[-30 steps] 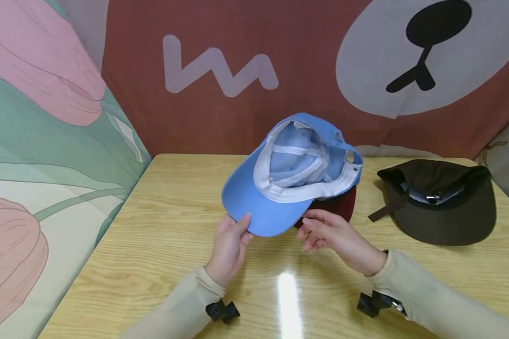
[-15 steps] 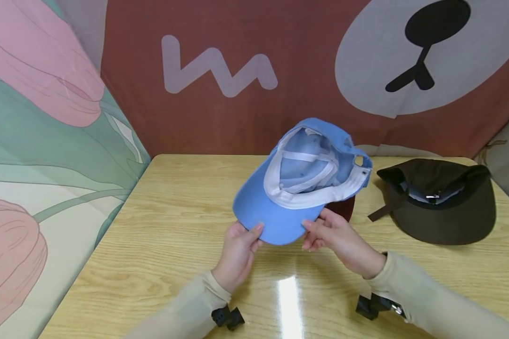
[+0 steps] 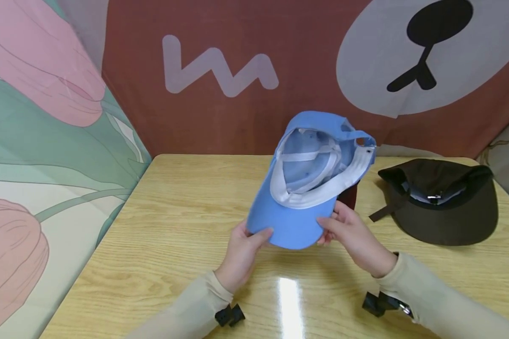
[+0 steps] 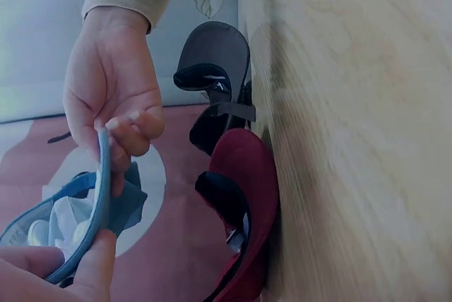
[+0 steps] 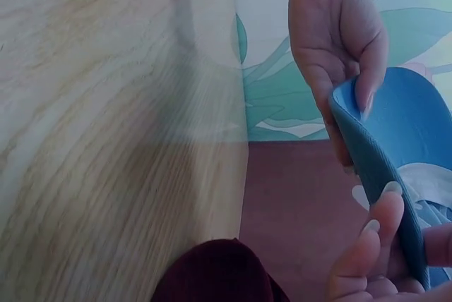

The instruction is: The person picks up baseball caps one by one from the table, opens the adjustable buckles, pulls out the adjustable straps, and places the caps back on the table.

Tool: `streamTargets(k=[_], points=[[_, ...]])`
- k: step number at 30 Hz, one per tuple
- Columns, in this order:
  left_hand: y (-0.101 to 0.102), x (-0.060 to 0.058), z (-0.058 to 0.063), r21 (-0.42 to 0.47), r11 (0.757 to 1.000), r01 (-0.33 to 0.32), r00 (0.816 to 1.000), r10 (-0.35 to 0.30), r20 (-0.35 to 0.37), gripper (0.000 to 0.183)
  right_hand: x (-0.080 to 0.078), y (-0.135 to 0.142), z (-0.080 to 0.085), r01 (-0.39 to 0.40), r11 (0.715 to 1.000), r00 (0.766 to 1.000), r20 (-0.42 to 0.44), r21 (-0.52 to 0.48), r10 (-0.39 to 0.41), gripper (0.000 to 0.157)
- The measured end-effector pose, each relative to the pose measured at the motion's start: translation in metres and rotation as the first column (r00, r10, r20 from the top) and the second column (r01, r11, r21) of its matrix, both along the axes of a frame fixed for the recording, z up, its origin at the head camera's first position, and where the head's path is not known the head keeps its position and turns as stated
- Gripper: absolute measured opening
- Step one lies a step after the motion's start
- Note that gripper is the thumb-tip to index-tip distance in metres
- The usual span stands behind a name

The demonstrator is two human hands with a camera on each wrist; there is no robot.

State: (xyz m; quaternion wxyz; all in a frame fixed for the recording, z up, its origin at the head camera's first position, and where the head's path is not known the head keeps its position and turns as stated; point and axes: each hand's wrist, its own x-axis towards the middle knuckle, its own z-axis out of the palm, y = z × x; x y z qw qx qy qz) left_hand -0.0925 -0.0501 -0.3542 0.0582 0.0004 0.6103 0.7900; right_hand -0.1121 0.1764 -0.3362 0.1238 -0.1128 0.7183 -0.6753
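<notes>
A light blue baseball cap [image 3: 297,226] is held up off the table, its white-taped inside facing me and its brim toward me. My left hand [image 3: 242,254] pinches the left edge of the brim, thumb on the near face and fingers behind. On the brim's right edge, my right hand [image 3: 358,238] pinches in the same way. The right wrist view shows both hands on the blue brim [image 5: 417,115]. Behind the blue cap sits a dark red cap [image 3: 348,197], mostly hidden in the head view; the left wrist view shows more of the red cap [image 4: 247,168] on the table.
A dark brown cap [image 3: 445,221] lies upside down at the right of the table, its strap [image 3: 383,213] sticking out to the left. The wood-grain table [image 3: 152,245] ends at a printed cloth backdrop [image 3: 220,122].
The blue cap has shifted right and turned more upright, the left hand moving along with it. My right hand, loose beside the brim a second ago, now pinches its right edge.
</notes>
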Motion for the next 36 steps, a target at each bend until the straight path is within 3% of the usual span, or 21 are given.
streamTargets(k=[12,22,31,36], points=[[-0.002,-0.001,0.005,-0.058,0.998,0.010,0.997,-0.015,-0.079,0.041,-0.002,0.013,0.007,0.083,0.992,0.996,-0.052,0.098,-0.078,0.025],[-0.002,-0.001,0.007,-0.149,0.989,0.018,0.990,-0.039,-0.136,0.043,-0.002,0.023,0.007,0.119,0.956,0.985,-0.150,0.266,-0.081,0.023],[-0.001,-0.004,0.009,-0.165,0.984,0.075,0.988,-0.096,-0.125,0.044,0.000,0.032,0.008,0.126,0.922,0.964,-0.265,0.367,-0.027,0.020],[0.001,-0.005,0.010,-0.178,0.979,0.096,0.991,-0.110,-0.070,0.039,0.001,0.035,0.009,0.109,0.916,0.960,-0.281,0.386,0.004,0.021]])
